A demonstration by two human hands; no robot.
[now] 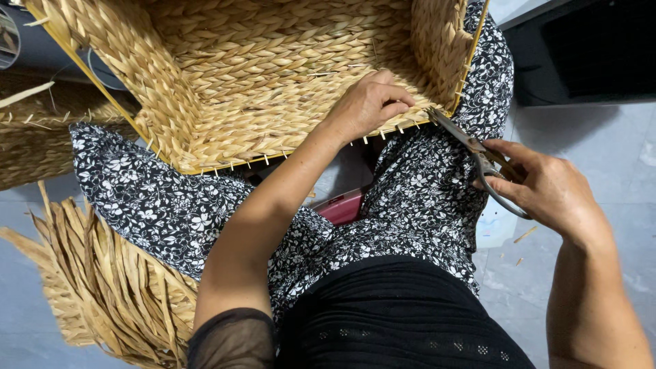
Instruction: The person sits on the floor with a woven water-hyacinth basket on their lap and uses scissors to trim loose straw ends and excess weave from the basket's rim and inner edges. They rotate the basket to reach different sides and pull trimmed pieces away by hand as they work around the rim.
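A large woven straw basket rests across my lap, its open side toward me. My left hand grips its near rim at the right, fingers curled over the edge where short cut stalk ends stick out. My right hand holds a pair of metal scissors by the handles. Their closed blades point up-left and the tips reach the basket's right near corner, just beside my left hand.
A bundle of dried straw strips lies on the grey floor at my left. More woven work sits at the far left. A pink object shows between my knees. A dark cabinet stands at upper right.
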